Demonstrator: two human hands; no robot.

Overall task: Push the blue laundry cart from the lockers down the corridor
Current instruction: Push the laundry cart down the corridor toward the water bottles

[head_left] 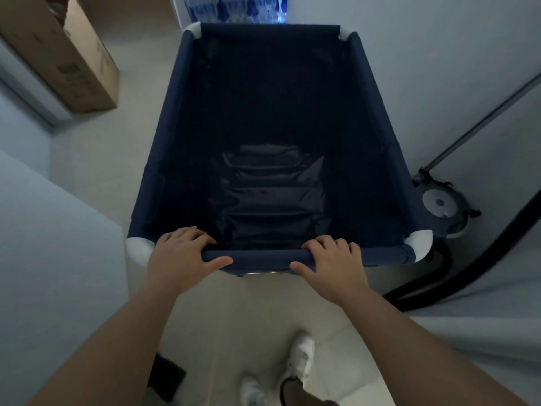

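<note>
While both arms reach forward and down from the bottom corners of the head view, these lines hold:

Left hand (pixel 183 257): palm down on the near top rail of the blue laundry cart (pixel 181 159), towards the rail's left end, just beside the white corner piece (pixel 137 249); wrist roughly straight with the forearm.

Left grip: wrapped on the rail, fingers (pixel 187 234) curled over its far side into the cart, thumb lying along the near side and pointing inward.

Right hand (pixel 333 265): palm down on the same rail, right of centre, well apart from the left hand; forearm comes in at a slant from the lower right.

Right grip: clasped on the rail, fingers (pixel 328 244) hooked over the top, thumb stretched along the near side, pointing towards the left hand.

Cart position: directly ahead of the person on the pale floor (pixel 96 159), its long axis running away from the camera, four white corner pieces showing.

Cart contents: a dark, creased liner at the bottom (pixel 269 194).

Left surroundings: a cardboard box (pixel 73 54) against the wall.

Right surroundings: a round grey machine (pixel 442 206) with a pole and black hose, near the cart's near right corner.

Far end: packs of bottles in blue wrap (pixel 237 8) just past the cart's far rail.

Feet: white shoes (pixel 298 358) below the rail, behind the cart.
</note>
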